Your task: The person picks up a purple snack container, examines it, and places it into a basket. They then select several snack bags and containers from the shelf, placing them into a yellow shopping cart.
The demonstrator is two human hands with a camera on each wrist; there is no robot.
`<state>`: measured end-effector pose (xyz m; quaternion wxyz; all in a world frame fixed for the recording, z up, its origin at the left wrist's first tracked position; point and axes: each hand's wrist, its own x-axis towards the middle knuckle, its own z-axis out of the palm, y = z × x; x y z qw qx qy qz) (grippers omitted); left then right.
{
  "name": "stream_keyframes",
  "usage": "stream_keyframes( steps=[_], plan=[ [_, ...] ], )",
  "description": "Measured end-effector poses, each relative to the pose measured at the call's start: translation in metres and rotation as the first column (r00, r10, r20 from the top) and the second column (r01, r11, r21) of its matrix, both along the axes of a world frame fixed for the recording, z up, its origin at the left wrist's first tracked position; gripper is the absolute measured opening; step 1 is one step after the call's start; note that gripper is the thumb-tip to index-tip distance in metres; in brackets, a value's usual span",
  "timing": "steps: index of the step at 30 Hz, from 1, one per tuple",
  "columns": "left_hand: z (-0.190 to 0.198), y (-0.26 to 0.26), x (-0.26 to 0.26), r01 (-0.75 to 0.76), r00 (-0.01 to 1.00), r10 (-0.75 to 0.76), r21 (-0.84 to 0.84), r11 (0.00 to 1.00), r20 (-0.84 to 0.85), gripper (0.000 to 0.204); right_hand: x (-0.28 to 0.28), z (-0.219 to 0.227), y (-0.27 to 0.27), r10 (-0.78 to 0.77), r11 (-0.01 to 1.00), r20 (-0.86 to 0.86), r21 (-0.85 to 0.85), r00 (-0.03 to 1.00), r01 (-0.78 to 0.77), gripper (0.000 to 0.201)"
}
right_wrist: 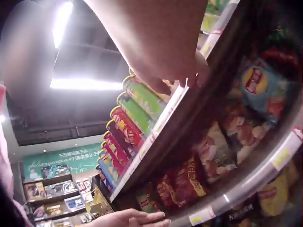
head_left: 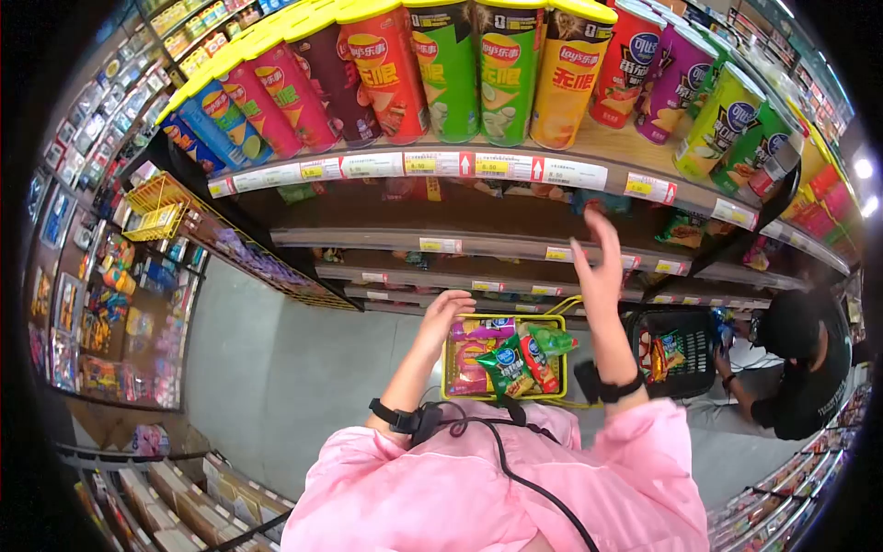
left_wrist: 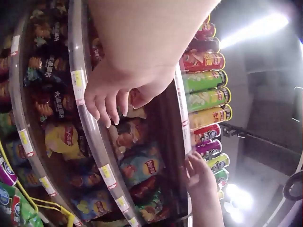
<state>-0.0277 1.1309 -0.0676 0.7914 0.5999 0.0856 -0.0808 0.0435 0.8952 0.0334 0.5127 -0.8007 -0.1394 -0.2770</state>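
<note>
Both hands up in front of stocked snack shelves.

Left hand (head_left: 447,318): over the left back corner of the yellow basket (head_left: 444,370), fingers loosely extended. Grip open, holding nothing. Left wrist view puts it in front of the bagged snacks.

Right hand (head_left: 600,267): raised higher, beyond the basket, near the front of the canister shelf (head_left: 635,175). Fingers apart, slightly bent; grip open, nothing held. Contact with the shelf edge: cannot tell. Blue bag (left_wrist: 142,166) lies on the level below.

Basket contents: green bag (head_left: 506,366) on top, red pack (head_left: 539,362) just beside it, clear green pack (head_left: 554,340) at the right back, purple pack (head_left: 487,327) along the back, pink pack (head_left: 470,364) at left.

Canister shelf: upright canisters in a row. Orange canister (head_left: 568,83) stands right of the green ones, red and purple ones farther right. Price labels along the front edge.

Off to the right, a second person (head_left: 805,359) in dark clothing and cap, one hand by a black basket (head_left: 696,357) with a few packs inside. Yellow wire rack (head_left: 153,221) at far left.
</note>
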Motion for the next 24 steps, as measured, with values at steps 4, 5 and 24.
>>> stream_keyframes(
  steps=[4,5,24],
  plan=[
    [-0.011,0.011,-0.004,0.077,0.997,-0.078,-0.045,0.996,-0.01,0.023,0.048,0.043,0.038,-0.192,0.98,0.215,-0.019,0.958,0.2,0.058],
    [-0.015,0.015,-0.005,0.093,0.995,-0.094,-0.039,0.995,-0.023,0.024,0.058,0.053,0.044,-0.212,0.968,0.312,-0.065,0.926,0.243,0.064],
    [0.011,0.031,-0.028,0.032,0.984,-0.042,0.06,0.998,0.174,0.022,0.058,0.07,0.057,0.036,0.933,0.263,0.336,0.964,-0.127,0.048]
  ],
)
